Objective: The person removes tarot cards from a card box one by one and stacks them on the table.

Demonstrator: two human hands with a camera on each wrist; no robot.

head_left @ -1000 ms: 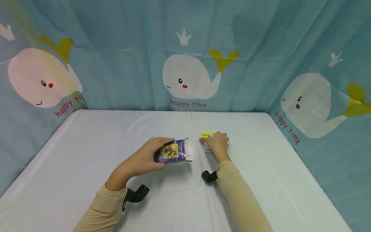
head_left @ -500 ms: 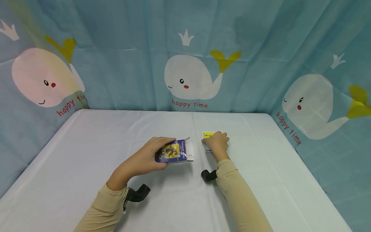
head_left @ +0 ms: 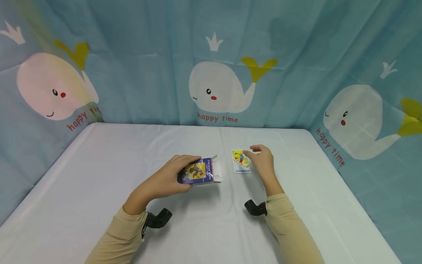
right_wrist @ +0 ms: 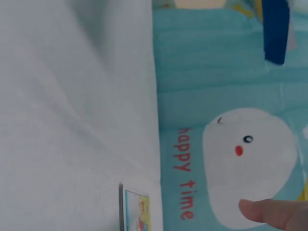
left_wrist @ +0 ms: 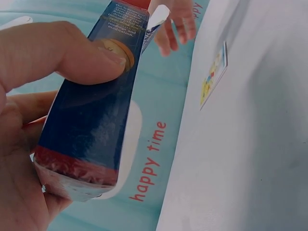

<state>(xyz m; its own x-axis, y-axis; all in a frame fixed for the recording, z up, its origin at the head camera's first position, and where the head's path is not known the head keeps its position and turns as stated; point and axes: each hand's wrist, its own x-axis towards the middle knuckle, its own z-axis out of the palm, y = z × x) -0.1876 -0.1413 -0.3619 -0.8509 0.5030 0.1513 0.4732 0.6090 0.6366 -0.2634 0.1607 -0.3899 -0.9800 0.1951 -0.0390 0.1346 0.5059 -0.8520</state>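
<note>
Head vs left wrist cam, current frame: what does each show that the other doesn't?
Only head: both sleeves, the black wrist mounts, and the pictured front of the box, lettered "Universal".

Only left wrist: the small text on the box's narrow side, ending in "meditation", and a red band at its near end.

Both: the left hand holding the box, the right hand, the card stack on the white table, and the "happy time" curtain.

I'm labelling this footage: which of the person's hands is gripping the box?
The left hand, its thumb and fingers around the blue box; the right hand hovers clear of the cards, holding nothing.
</note>
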